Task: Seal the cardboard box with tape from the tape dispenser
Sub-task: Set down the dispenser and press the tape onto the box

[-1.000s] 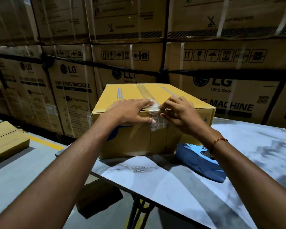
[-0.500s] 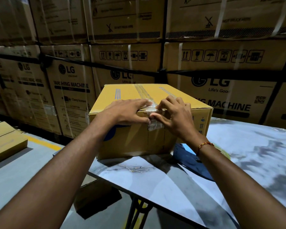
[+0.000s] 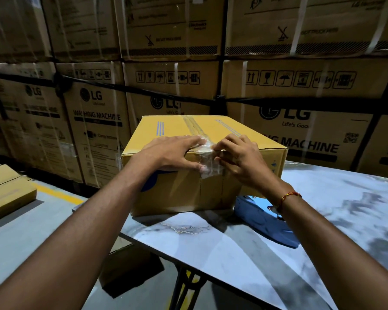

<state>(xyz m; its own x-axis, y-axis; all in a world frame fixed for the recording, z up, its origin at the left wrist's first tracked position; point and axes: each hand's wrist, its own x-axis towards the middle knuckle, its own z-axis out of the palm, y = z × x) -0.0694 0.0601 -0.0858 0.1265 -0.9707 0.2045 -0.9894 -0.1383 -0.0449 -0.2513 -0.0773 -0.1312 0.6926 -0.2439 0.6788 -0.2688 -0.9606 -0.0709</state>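
Observation:
A yellow cardboard box stands on the table, its top seam covered by a strip of clear tape. The crumpled end of the tape folds over the near top edge and down the front face. My left hand lies flat across that edge, thumb pressing the tape on the front. My right hand pinches the tape end from the right with its fingertips. The blue tape dispenser lies on the table right of the box, partly hidden under my right wrist.
The grey table stretches to the right and toward me. A scrap of crumpled tape lies in front of the box. Large strapped cartons form a wall behind. Flat yellow boxes sit at the left on the floor.
Both hands stayed at the box's near edge. My right hand's fingers shifted slightly along the tape end, and my left thumb moved down onto the tape on the front face.

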